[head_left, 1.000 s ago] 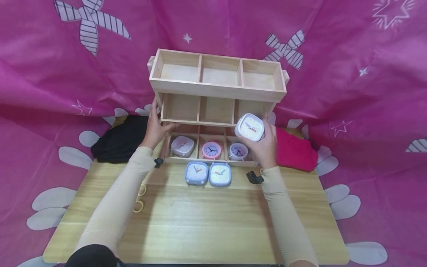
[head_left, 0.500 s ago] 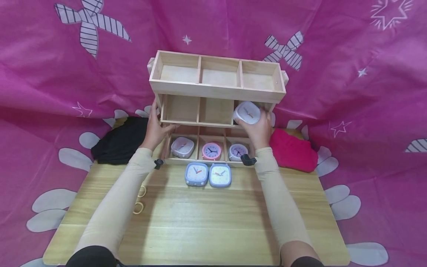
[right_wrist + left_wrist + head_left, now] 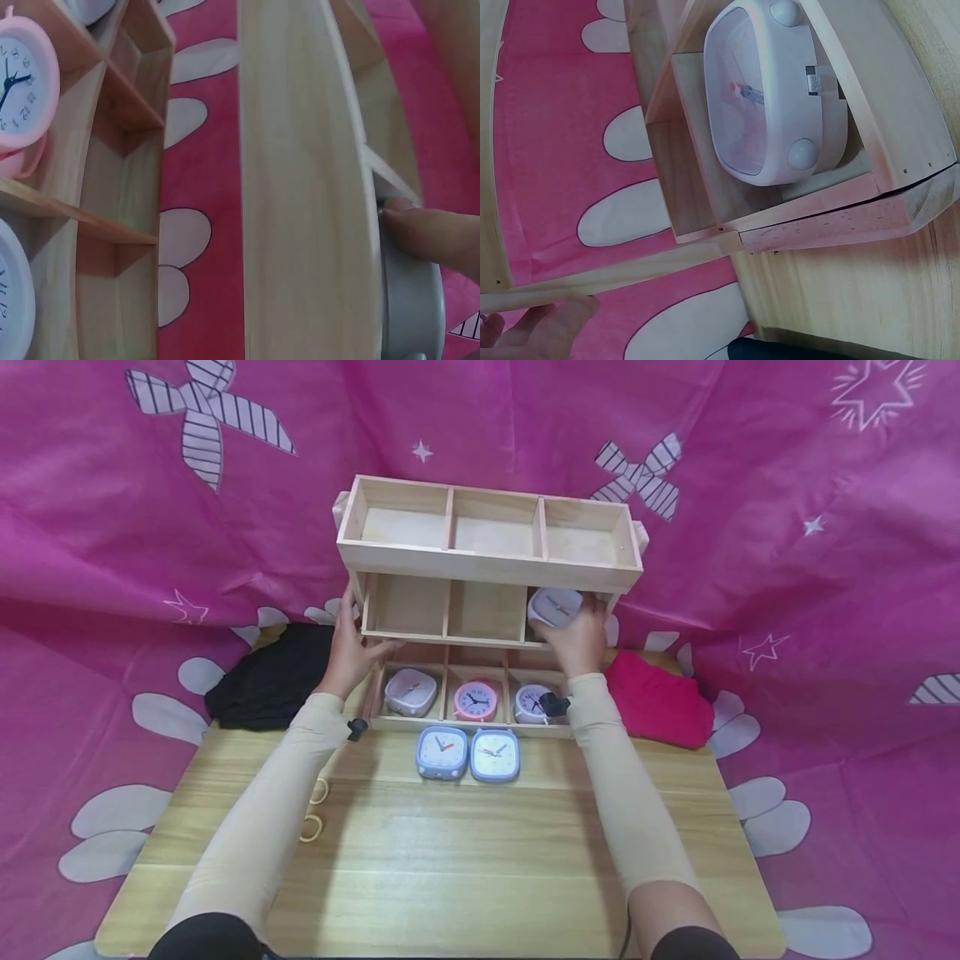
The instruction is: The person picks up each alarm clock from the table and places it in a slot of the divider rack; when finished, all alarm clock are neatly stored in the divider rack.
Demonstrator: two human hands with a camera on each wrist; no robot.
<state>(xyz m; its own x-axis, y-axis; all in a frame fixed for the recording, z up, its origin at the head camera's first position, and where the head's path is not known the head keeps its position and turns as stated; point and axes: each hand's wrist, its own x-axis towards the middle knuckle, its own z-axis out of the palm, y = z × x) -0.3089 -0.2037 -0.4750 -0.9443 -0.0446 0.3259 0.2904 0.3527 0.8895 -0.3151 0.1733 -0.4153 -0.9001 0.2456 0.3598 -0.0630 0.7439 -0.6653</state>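
Observation:
A three-tiered wooden organizer box (image 3: 491,560) stands at the back of the table. My right hand (image 3: 583,639) grips a white alarm clock (image 3: 555,606) inside the right compartment of the middle tier. In the right wrist view, the thumb (image 3: 424,231) lies on that clock's shaded side (image 3: 412,300), behind the tier's front board. At the organizer's left side, my left hand (image 3: 351,652) holds the middle tier's corner, thumb in front. The bottom tier holds a pale square clock (image 3: 411,692), a round pink clock (image 3: 476,701) and a round white clock (image 3: 531,703).
Two blue-rimmed clocks (image 3: 442,752) sit on the table before the organizer. Black cloth (image 3: 270,677) lies to the left, red cloth (image 3: 660,700) to the right. Two small yellow rings (image 3: 311,827) lie near my left forearm. A pink patterned curtain (image 3: 480,418) hangs behind.
My right hand has carried the white clock back and lowered it from in front of the organizer into the middle tier's right compartment. My left hand has stayed in place.

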